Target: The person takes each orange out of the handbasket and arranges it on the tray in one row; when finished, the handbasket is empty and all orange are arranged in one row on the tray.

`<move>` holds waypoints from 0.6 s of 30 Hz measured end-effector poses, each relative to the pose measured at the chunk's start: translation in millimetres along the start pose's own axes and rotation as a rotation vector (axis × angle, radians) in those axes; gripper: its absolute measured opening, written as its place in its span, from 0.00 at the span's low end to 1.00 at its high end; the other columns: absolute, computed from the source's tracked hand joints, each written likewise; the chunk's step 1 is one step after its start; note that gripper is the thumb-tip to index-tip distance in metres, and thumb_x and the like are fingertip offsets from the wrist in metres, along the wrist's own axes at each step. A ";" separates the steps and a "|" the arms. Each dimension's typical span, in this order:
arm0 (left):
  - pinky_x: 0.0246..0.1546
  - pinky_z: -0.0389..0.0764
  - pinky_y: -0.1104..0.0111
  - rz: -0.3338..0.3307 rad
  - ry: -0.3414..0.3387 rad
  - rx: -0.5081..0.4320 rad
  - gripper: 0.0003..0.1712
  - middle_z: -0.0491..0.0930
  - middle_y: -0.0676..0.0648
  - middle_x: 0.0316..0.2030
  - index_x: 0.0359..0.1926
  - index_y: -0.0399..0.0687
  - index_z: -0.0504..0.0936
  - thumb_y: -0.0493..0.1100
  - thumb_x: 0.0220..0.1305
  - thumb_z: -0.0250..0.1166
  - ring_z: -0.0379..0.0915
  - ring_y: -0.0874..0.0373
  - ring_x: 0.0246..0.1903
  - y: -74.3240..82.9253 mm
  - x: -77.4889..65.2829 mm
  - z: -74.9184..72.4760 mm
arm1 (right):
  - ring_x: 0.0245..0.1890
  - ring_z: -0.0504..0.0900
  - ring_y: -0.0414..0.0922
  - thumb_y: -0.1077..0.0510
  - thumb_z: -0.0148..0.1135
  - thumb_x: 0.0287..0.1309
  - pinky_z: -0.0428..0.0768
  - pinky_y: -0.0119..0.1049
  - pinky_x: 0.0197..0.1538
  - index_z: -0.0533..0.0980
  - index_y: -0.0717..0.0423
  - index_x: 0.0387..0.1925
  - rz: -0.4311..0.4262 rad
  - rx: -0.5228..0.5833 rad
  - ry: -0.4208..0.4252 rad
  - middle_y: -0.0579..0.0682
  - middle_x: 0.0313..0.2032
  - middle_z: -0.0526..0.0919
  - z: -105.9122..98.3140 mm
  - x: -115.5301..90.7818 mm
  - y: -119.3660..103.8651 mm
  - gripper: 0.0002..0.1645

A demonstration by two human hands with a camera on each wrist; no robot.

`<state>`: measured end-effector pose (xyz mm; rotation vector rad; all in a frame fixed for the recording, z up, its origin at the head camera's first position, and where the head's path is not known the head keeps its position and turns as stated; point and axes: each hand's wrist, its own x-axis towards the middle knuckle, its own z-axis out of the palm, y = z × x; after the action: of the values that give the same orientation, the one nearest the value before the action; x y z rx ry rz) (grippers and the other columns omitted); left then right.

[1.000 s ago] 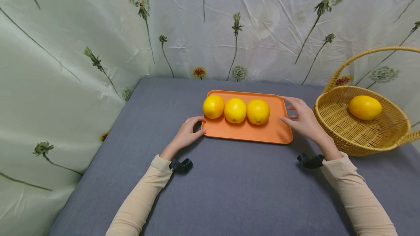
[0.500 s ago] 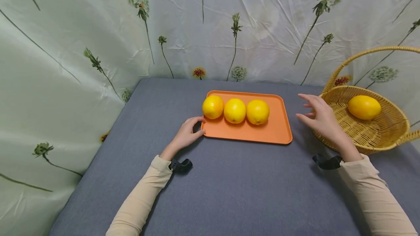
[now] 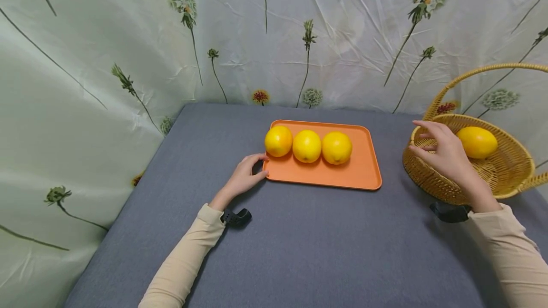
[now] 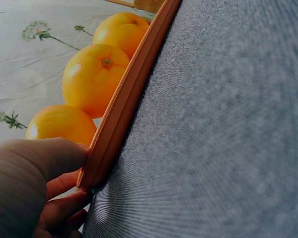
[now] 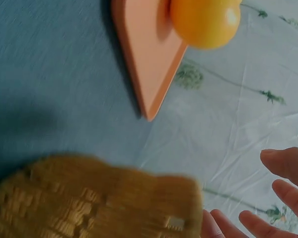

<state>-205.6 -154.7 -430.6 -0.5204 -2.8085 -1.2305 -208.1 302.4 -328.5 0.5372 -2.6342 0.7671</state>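
Note:
My left hand [image 3: 244, 175] holds the left end of an orange rectangular tray [image 3: 321, 177], its thumb and fingers curled at the rim. In the left wrist view the thumb [image 4: 59, 156] touches the tray's rim [image 4: 124, 109]. Three oranges, a left one [image 3: 278, 141], a middle one [image 3: 307, 146] and a right one [image 3: 337, 148], sit in a row on the tray. Over the left side of the wicker basket [image 3: 432, 182], my right hand [image 3: 447, 153] hovers with fingers apart and nothing between them. A fourth orange [image 3: 477, 142] lies inside the basket, beyond that hand.
The basket's tall arched handle [image 3: 449, 84] rises behind my right hand. Grey cloth [image 3: 325, 236] covers the table. A pale curtain [image 3: 239, 23] printed with dandelions hangs along the back and left.
My right hand has moved rightward, from the tray's right end to above the basket, holding nothing. The left hand, tray and oranges have stayed in place.

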 end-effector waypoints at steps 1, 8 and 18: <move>0.66 0.60 0.51 0.000 0.000 -0.001 0.24 0.73 0.41 0.58 0.56 0.42 0.73 0.44 0.59 0.62 0.62 0.45 0.62 -0.1 0.2 0.2 | 0.38 0.57 0.08 0.69 0.65 0.46 0.62 0.02 0.31 0.66 0.62 0.60 0.000 -0.007 0.003 0.67 0.53 0.68 -3.1 -0.7 2.0 0.36; 0.65 0.61 0.51 0.014 -0.001 0.007 0.25 0.73 0.41 0.58 0.56 0.41 0.72 0.44 0.58 0.62 0.63 0.45 0.62 0.8 -0.1 0.3 | 0.37 0.56 0.09 0.68 0.62 0.49 0.62 0.03 0.30 0.64 0.62 0.61 0.037 -0.028 -0.019 0.69 0.54 0.66 -26.9 -6.3 18.6 0.35; 0.65 0.61 0.51 0.012 0.002 -0.002 0.24 0.73 0.41 0.58 0.56 0.41 0.73 0.44 0.59 0.62 0.63 0.45 0.61 2.2 -1.2 -0.3 | 0.37 0.61 0.16 0.64 0.61 0.50 0.56 0.05 0.25 0.65 0.65 0.60 0.054 -0.190 0.013 0.70 0.50 0.68 -51.2 -2.9 37.8 0.33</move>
<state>-203.7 -153.8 -429.0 -0.5354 -2.7984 -1.2308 -211.2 361.7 -305.5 0.4084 -2.6826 0.5256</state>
